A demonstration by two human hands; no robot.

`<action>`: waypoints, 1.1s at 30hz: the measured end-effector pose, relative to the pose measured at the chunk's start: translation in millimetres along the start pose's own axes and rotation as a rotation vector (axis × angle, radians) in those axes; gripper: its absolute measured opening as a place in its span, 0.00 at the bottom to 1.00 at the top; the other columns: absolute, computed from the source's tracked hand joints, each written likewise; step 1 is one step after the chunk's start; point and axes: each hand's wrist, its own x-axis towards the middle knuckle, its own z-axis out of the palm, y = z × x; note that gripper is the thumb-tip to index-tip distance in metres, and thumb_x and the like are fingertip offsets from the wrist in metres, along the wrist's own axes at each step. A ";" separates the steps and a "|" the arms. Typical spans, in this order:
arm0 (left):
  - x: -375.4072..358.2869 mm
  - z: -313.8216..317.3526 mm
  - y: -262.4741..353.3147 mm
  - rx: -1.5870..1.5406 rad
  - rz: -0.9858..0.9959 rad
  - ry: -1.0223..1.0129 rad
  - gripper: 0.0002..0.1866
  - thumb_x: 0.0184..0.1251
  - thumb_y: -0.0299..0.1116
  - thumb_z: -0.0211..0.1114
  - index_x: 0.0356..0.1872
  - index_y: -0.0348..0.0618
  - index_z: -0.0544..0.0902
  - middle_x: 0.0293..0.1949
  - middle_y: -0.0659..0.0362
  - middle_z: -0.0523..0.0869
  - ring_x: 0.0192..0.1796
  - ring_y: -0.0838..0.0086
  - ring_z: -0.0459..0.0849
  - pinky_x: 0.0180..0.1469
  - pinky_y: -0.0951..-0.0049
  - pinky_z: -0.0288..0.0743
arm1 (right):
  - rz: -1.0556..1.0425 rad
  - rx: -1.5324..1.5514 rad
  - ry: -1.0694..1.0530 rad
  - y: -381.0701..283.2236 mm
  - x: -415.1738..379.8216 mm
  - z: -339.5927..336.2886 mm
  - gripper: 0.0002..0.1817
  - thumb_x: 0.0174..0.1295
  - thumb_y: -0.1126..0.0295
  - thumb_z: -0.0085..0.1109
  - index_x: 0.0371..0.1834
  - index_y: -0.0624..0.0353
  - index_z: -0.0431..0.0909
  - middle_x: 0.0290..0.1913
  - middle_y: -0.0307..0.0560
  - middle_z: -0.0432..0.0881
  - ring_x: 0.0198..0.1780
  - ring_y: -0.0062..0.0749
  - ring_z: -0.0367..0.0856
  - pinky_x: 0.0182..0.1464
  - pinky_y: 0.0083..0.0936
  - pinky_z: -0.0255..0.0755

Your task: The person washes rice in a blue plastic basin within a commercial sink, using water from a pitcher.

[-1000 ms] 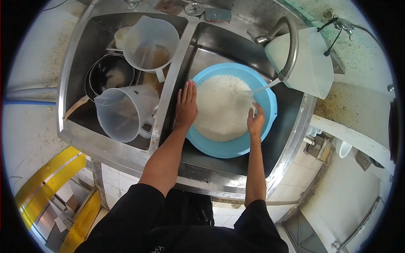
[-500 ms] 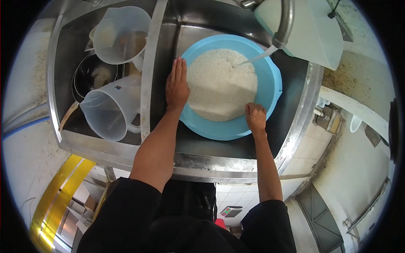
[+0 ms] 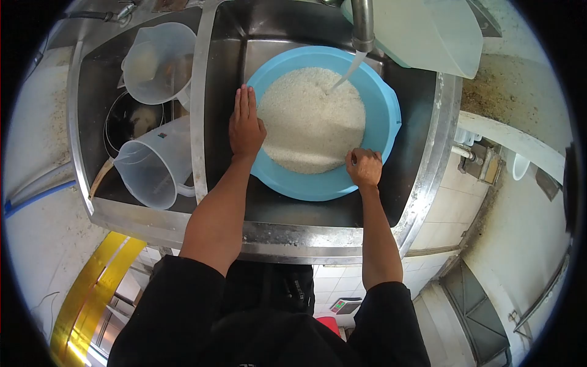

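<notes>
A light blue basin (image 3: 299, 189) sits in the right bowl of the steel sink, with white rice (image 3: 309, 119) in it. Water (image 3: 351, 68) runs from the faucet (image 3: 363, 33) onto the rice. My left hand (image 3: 246, 129) rests against the basin's left rim, its fingers straight and pointing away from me. Over the near right side of the basin, by the edge of the rice, is my right hand (image 3: 365, 167). Its fingers are curled in, and what they hold, if anything, is hidden.
In the left sink bowl lie two clear plastic jugs (image 3: 160, 64) and a dark round pan (image 3: 134, 119) with a wooden handle (image 3: 101, 176). A steel divider (image 3: 199, 110) separates the bowls. A pale green plastic container (image 3: 428, 33) stands at the back right.
The view has shifted a little, so the sink and basin appear slightly further left. My right hand is turned somewhat, with its fingers still curled. My left hand stays at the rim.
</notes>
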 end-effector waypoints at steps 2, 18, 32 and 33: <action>0.4 2.1 0.0 0.010 0.018 0.019 0.41 0.57 0.20 0.57 0.76 0.42 0.56 0.77 0.54 0.56 0.78 0.63 0.54 0.72 0.62 0.64 | -0.027 0.020 0.025 -1.2 1.1 -0.9 0.13 0.58 0.66 0.62 0.17 0.55 0.77 0.19 0.39 0.79 0.28 0.36 0.80 0.46 0.36 0.71; -2.4 12.5 -6.7 0.057 0.023 0.059 0.39 0.60 0.24 0.57 0.76 0.46 0.57 0.76 0.56 0.57 0.79 0.64 0.54 0.66 0.64 0.71 | -0.010 -0.038 0.002 0.1 0.8 2.5 0.13 0.61 0.62 0.59 0.21 0.55 0.80 0.23 0.42 0.83 0.31 0.38 0.82 0.47 0.34 0.70; -3.8 7.9 -4.2 0.041 0.006 0.013 0.40 0.60 0.25 0.57 0.76 0.45 0.55 0.77 0.56 0.55 0.79 0.64 0.52 0.66 0.62 0.72 | 0.011 -0.012 -0.013 -0.5 1.0 1.4 0.13 0.61 0.63 0.58 0.22 0.56 0.81 0.25 0.44 0.84 0.32 0.38 0.82 0.50 0.36 0.71; -4.2 6.5 -4.4 0.026 0.012 0.014 0.41 0.59 0.24 0.57 0.76 0.44 0.55 0.78 0.56 0.54 0.79 0.63 0.52 0.66 0.61 0.71 | 0.017 -0.015 -0.006 -0.8 -0.4 2.2 0.13 0.61 0.63 0.58 0.22 0.56 0.81 0.25 0.44 0.84 0.32 0.38 0.82 0.50 0.36 0.71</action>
